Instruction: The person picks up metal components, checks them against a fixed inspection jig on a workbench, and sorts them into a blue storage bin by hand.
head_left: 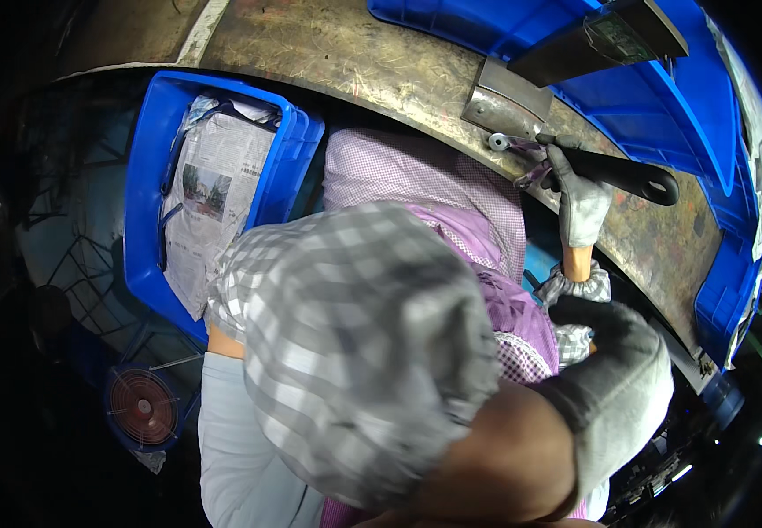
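My left forearm [354, 334], in a grey and white checked sleeve cover, crosses close in front of the view. Beyond the bare wrist is my left hand [623, 396], in a grey-white glove with a dark palm; its fingers are too hidden and blurred to read. My gloved right hand [581, 207] is at the workbench edge, closed around a black-handled tool [623, 172]. The handle has a hanging hole at its right end. A shiny metal part with a small round ring [497, 142] shows at the left of this hand. I cannot make out the tool's exact kind.
A curved metal block [508, 101] sits on the worn workbench [346, 53]. Behind it are blue crates [636, 114] with a metal bar [601, 42] across them. Left of my purple checked apron [416, 167] stands a blue crate [147, 202] covered with newspaper [222, 150]. A fan [143, 407] is lower left.
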Available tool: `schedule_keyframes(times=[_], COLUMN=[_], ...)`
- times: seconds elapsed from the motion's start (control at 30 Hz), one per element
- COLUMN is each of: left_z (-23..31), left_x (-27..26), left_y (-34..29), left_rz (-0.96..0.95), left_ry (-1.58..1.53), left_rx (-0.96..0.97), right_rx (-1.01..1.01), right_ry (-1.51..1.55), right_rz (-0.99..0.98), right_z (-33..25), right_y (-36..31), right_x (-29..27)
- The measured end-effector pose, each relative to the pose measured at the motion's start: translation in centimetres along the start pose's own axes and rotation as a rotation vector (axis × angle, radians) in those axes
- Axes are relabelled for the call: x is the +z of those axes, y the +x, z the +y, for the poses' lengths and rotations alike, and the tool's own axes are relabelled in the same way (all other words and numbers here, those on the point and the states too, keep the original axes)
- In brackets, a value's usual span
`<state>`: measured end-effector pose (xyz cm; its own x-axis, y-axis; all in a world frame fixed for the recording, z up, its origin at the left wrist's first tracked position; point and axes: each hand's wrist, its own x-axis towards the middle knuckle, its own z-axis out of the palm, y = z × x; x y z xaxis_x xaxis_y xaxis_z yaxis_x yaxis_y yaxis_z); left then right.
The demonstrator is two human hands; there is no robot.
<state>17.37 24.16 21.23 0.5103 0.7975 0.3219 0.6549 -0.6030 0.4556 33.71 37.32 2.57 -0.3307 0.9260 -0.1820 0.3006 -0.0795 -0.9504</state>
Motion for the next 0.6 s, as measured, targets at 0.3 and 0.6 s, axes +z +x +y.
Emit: schedule_keyframes(times=[0.3,0.6], left_z=[-11.5,-17.9], left_x=[11.5,16.3], left_y=[-4.6,-6.3], left_rz=[-0.624,0.625], left_ry=[-0.100,-0.123], left_rx=[-0.661,-0.916], right_rx=[-0.821,-0.371], right_ry=[-1.126,-0.107], right_rz=[0.048,-0.064], right_z=[-1.1,-2.2], right_y=[3.8,5.8], right_x=[2.4,4.7])
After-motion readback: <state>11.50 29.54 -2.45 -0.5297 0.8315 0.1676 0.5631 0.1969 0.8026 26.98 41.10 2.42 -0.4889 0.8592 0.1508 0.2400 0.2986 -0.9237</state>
